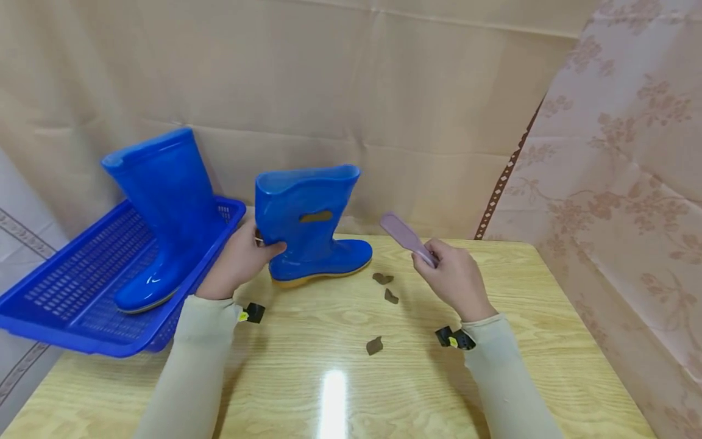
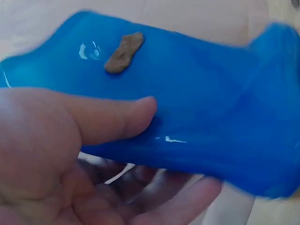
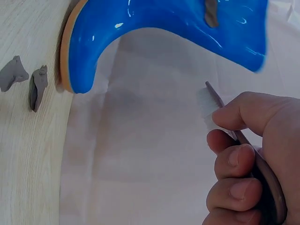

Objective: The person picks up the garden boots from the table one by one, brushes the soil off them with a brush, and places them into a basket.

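A blue rubber boot [image 1: 307, 244] with a yellowish sole stands at the middle of the table, its toe to the right. One brown clay-like patch [image 1: 316, 216] sticks to the side of its shaft. My left hand [image 1: 241, 256] grips the shaft from behind, thumb across the near side and fingers behind it in the left wrist view. My right hand [image 1: 455, 277] holds a mauve brush [image 1: 404, 235] by its handle, its head raised to the right of the boot. White bristles [image 3: 206, 108] show in the right wrist view, apart from the boot.
A second blue boot [image 1: 175, 201] stands in a blue plastic basket [image 1: 71, 338] at the left. Brown pieces lie on the wooden table [image 1: 307, 341]: two near the boot's toe and one brown piece [image 1: 375, 346] nearer the front. Beige cloth [image 1: 307, 79] hangs behind.
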A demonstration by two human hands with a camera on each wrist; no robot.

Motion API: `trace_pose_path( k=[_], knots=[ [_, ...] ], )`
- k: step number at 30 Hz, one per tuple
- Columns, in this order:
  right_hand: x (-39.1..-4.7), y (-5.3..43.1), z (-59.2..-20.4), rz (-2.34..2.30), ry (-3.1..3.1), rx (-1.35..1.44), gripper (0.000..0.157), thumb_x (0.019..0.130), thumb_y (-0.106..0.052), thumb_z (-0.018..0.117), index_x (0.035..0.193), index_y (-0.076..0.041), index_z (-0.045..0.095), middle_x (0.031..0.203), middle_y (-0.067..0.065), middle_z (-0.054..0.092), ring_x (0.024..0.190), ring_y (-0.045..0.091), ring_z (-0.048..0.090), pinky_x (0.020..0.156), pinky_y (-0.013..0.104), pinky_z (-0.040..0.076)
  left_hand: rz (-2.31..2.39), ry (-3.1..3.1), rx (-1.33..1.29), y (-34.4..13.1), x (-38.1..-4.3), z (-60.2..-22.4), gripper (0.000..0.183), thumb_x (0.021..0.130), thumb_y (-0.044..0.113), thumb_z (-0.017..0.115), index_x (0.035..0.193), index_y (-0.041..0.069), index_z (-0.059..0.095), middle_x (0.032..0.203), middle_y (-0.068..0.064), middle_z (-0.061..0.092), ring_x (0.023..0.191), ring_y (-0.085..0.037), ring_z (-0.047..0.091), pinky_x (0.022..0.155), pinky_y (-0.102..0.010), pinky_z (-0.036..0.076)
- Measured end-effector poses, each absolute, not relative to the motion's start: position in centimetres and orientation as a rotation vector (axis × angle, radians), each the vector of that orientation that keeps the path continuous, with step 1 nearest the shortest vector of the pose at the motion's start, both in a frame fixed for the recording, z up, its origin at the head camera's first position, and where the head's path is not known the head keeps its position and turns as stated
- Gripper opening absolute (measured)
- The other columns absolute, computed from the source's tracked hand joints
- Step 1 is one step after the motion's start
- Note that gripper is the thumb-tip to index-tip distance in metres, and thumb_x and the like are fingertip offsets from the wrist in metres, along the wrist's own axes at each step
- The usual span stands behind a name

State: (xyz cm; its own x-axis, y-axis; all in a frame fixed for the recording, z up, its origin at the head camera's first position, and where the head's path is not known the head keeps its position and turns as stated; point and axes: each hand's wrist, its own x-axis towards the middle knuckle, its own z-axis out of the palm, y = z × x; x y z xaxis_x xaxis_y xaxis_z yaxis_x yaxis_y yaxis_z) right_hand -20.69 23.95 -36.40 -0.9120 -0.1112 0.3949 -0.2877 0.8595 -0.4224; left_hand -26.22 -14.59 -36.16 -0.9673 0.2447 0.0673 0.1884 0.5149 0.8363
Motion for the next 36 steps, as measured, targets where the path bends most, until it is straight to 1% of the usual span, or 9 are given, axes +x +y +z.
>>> trace_pose_path(
  k=[3, 7, 11, 18, 23, 26, 29, 33, 36],
  knots=[
    [-20.7, 23.7, -36.4, 0.685, -2.676, 0.301, 0.017, 0.099, -0.021, 0.066, 0.086, -0.01, 0.067, 0.056, -0.004, 0.047, 0.046, 0.009, 0.035, 0.043, 0.026, 0.028, 1.496, 2.612, 0.349, -15.5, -26.4, -36.5, 0.077, 0.105, 0.02, 0.063, 0.165, 0.013, 0.016, 0.161, -0.023, 0.038, 0.139, -0.049, 0.046, 0.102, -0.063, 0.049],
    [-20.7, 23.6, -36.5, 0.68, -2.68, 0.307, 0.015, 0.099, -0.02, 0.065, 0.087, -0.01, 0.067, 0.056, -0.004, 0.046, 0.046, 0.009, 0.034, 0.043, 0.026, 0.028, 1.521, 2.58, 0.236, -15.7, -26.6, -36.8, 0.073, 0.105, 0.027, 0.063, 0.164, 0.011, 0.023, 0.159, -0.023, 0.042, 0.135, -0.048, 0.052, 0.096, -0.059, 0.054],
    [-20.6, 23.7, -36.7, 0.674, -2.678, 0.315, 0.015, 0.099, -0.019, 0.066, 0.088, -0.01, 0.067, 0.055, -0.005, 0.045, 0.045, 0.009, 0.033, 0.043, 0.026, 0.028, 1.552, 2.55, 0.26, -14.6, -26.3, -36.6, 0.069, 0.105, 0.028, 0.063, 0.162, 0.008, 0.029, 0.156, -0.023, 0.046, 0.131, -0.047, 0.056, 0.092, -0.055, 0.057],
    [-20.8, 23.4, -37.0, 0.656, -2.638, 0.369, 0.016, 0.099, -0.024, 0.071, 0.101, -0.009, 0.075, 0.059, -0.004, 0.05, 0.047, 0.01, 0.037, 0.044, 0.027, 0.028, 1.614, 2.293, 0.352, -13.8, -26.0, -36.5, 0.081, 0.103, 0.031, 0.067, 0.165, 0.013, 0.019, 0.161, -0.021, 0.039, 0.136, -0.05, 0.051, 0.093, -0.06, 0.056],
    [-21.1, 23.1, -37.4, 0.621, -2.649, 0.417, 0.019, 0.1, -0.028, 0.07, 0.104, -0.009, 0.074, 0.061, -0.004, 0.05, 0.048, 0.009, 0.037, 0.045, 0.027, 0.027, 1.585, 2.247, 0.347, -14.5, -26.2, -37.1, 0.085, 0.101, 0.023, 0.07, 0.165, 0.013, 0.015, 0.163, -0.023, 0.035, 0.138, -0.053, 0.046, 0.091, -0.064, 0.055],
    [-21.2, 23.2, -37.5, 0.605, -2.669, 0.419, 0.019, 0.1, -0.028, 0.07, 0.104, -0.009, 0.074, 0.062, -0.004, 0.051, 0.049, 0.009, 0.037, 0.045, 0.027, 0.027, 1.628, 2.338, 0.318, -14.3, -26.3, -37.3, 0.078, 0.102, 0.022, 0.067, 0.164, 0.007, 0.021, 0.158, -0.027, 0.041, 0.133, -0.053, 0.052, 0.086, -0.057, 0.059],
    [-21.2, 23.3, -37.4, 0.601, -2.679, 0.408, 0.02, 0.1, -0.028, 0.07, 0.105, -0.009, 0.074, 0.063, -0.003, 0.053, 0.049, 0.01, 0.039, 0.046, 0.027, 0.027, 1.7, 2.464, 0.34, -13.4, -26.3, -37.6, 0.066, 0.104, 0.025, 0.064, 0.158, 0.001, 0.034, 0.148, -0.029, 0.053, 0.12, -0.049, 0.064, 0.077, -0.05, 0.063],
    [-21.1, 23.5, -37.2, 0.614, -2.662, 0.389, 0.021, 0.1, -0.028, 0.07, 0.105, -0.008, 0.075, 0.062, -0.003, 0.053, 0.049, 0.011, 0.039, 0.046, 0.028, 0.028, 1.803, 2.525, 0.438, -12.1, -26.3, -38.1, 0.055, 0.104, 0.028, 0.065, 0.15, 0.002, 0.05, 0.136, -0.025, 0.063, 0.109, -0.043, 0.07, 0.07, -0.047, 0.063],
    [-21.1, 23.6, -37.0, 0.622, -2.644, 0.383, 0.021, 0.1, -0.028, 0.071, 0.105, -0.008, 0.075, 0.061, -0.003, 0.052, 0.048, 0.011, 0.039, 0.046, 0.028, 0.028, 1.875, 2.51, 0.457, -11.1, -26.1, -38.4, 0.054, 0.103, 0.03, 0.066, 0.149, 0.005, 0.052, 0.137, -0.021, 0.064, 0.111, -0.041, 0.07, 0.07, -0.044, 0.063]
  ],
)
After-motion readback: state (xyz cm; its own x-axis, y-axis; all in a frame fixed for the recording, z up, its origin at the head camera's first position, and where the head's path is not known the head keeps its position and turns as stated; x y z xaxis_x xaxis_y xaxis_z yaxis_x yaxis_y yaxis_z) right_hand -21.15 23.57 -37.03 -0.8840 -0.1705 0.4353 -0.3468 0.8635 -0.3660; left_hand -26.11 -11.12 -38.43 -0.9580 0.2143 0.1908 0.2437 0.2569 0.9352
